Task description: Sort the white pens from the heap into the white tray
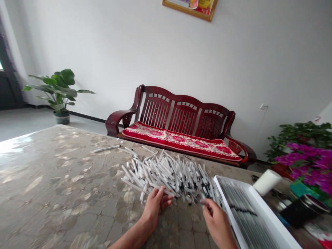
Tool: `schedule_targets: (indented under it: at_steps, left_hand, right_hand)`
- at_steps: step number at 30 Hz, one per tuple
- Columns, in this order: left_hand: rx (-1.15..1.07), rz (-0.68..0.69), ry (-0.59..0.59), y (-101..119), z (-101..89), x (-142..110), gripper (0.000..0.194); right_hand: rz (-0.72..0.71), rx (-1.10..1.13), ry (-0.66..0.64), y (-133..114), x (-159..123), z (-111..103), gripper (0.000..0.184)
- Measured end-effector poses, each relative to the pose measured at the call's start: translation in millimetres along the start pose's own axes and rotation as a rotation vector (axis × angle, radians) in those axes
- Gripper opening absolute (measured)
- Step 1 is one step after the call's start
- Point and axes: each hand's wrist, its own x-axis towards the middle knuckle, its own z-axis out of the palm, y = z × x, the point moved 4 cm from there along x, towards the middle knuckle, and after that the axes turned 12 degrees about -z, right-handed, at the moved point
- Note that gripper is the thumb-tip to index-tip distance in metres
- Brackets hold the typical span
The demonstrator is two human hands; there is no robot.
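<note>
A large heap of white pen barrels (155, 169), with black pieces mixed in, lies on the table. At its near edge my left hand (154, 205) is closed, thumb and fingers pinching one white pen barrel (168, 193) that points to the right. My right hand (216, 219) is a little further right, between the heap and a white tray (276, 221). Its thumb and index finger are pinched together by a small dark piece; what they hold is too small to name. Thin clear pens (246, 211) with black parts lie in rows inside the tray.
A lone pen (107, 149) lies left of the heap on the patterned table (64, 186). Right of the tray are a white roll (267, 182), a black cup (304, 210) and purple flowers (308, 166). Behind the table stands a red wooden bench (181, 114).
</note>
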Motion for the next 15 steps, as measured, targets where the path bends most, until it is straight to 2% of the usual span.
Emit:
schedule_targets:
  at_steps: [2,4,9,15]
  left_hand:
    - [-0.022,-0.010,0.014,2,0.5,-2,0.012]
    - [-0.046,-0.016,0.027,4,1.1,-4,0.012]
    - [-0.093,-0.029,0.044,8,2.0,-7,0.013]
    - [-0.110,-0.028,0.029,7,0.9,-6,0.012]
  right_hand:
    - [-0.045,0.161,0.023,-9,-4,3,0.033]
    - [-0.050,0.232,-0.005,-18,-8,5,0.034]
    - [-0.033,0.282,-0.093,-34,-12,8,0.034]
    - [-0.025,0.277,-0.078,-33,-11,9,0.036]
